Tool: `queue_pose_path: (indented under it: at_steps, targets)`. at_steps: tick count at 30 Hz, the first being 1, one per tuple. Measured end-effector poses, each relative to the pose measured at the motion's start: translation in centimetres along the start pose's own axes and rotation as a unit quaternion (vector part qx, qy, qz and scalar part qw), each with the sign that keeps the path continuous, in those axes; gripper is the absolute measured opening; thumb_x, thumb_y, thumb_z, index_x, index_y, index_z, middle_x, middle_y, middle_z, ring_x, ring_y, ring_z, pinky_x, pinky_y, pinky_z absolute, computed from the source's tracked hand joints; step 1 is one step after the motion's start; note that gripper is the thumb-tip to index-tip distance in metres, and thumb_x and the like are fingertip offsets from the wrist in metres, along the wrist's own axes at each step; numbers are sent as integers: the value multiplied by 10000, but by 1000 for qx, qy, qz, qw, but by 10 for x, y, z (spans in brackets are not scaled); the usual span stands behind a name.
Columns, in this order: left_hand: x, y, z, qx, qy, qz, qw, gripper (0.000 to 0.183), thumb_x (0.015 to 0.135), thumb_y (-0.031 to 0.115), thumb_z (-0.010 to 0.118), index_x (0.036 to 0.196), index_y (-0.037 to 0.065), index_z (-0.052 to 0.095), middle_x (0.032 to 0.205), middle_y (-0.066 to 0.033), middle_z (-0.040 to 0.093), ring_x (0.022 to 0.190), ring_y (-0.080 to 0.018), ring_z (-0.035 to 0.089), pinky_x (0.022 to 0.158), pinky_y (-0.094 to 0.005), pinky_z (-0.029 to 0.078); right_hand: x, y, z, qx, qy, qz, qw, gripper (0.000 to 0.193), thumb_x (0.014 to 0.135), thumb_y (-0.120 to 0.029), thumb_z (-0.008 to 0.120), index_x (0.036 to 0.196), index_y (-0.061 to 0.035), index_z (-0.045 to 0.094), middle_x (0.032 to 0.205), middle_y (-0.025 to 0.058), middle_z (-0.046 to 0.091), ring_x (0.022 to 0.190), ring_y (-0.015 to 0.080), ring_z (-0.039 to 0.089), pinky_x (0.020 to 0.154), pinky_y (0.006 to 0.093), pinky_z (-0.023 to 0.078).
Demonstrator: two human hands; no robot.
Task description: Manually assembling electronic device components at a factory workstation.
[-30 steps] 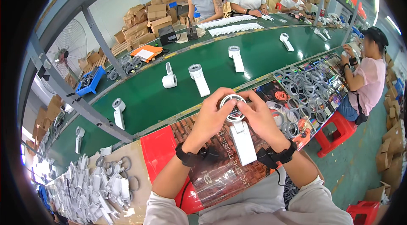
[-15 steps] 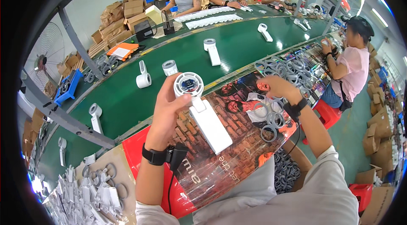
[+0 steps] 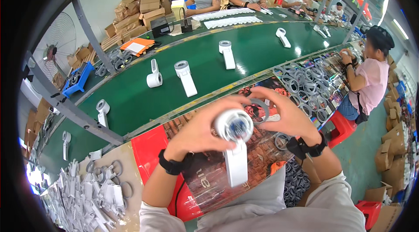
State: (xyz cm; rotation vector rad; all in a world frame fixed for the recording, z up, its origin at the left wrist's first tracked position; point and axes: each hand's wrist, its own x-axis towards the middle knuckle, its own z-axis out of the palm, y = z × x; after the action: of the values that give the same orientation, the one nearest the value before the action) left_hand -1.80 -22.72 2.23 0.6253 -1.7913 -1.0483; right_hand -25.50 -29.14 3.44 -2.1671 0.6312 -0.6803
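My left hand [image 3: 196, 129] is closed around the head of a white handheld fan [image 3: 236, 166], whose handle points down toward me. The fan's round front faces up and shows a dark centre with fine parts, blurred by motion. Just right of the fan head, my right hand [image 3: 290, 120] pinches a grey ring [image 3: 267, 110] between thumb and fingers. The ring is close to the fan but seems apart from it. Both hands are over a printed mat [image 3: 200, 188]. A few loose grey rings [image 3: 281, 141] lie beside my right wrist.
Several white fans [image 3: 187, 81] lie on the green conveyor belt [image 3: 135, 101] beyond the mat. Grey rings [image 3: 301, 83] are heaped at right, others fill a box [image 3: 296, 184] below. White parts [image 3: 87, 197] pile up at left. A metal post [image 3: 74, 109] stands there. A co-worker [image 3: 369, 74] sits at right.
My right hand has come left from the loose rings with a grey ring in it. My left hand has brought the fan right and nearer, turning its handle more upright. The view has shifted slightly.
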Motion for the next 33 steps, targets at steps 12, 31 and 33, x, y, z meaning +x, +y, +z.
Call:
queue_pose_path:
  at_steps: [12,31,33]
  targets:
    - [-11,48,5,35,18,67,997,677,574,223,849,1142,60,519,1308,-248,427,1157,-318,506,934,-403,437,-15,-52,44,386,246,-108,883,836,722,-109,716,1394,-79,220,1332,230,397,1143,320,516,918,419,468]
    - [-5,28,25,-182,253,-44,949,711,676,118,796,1262,14,407,1130,-72,531,1061,-150,531,891,-295,456,-9,-39,64,86,286,-324,898,661,709,35,702,1279,-110,399,1391,299,247,1185,429,473,930,465,456]
    - [-5,25,25,-184,241,-53,952,711,680,111,794,1265,17,401,1133,-74,531,1063,-152,530,897,-298,454,-9,-50,71,126,323,-292,891,635,711,20,706,1263,-104,418,1381,310,262,1164,427,493,913,456,465]
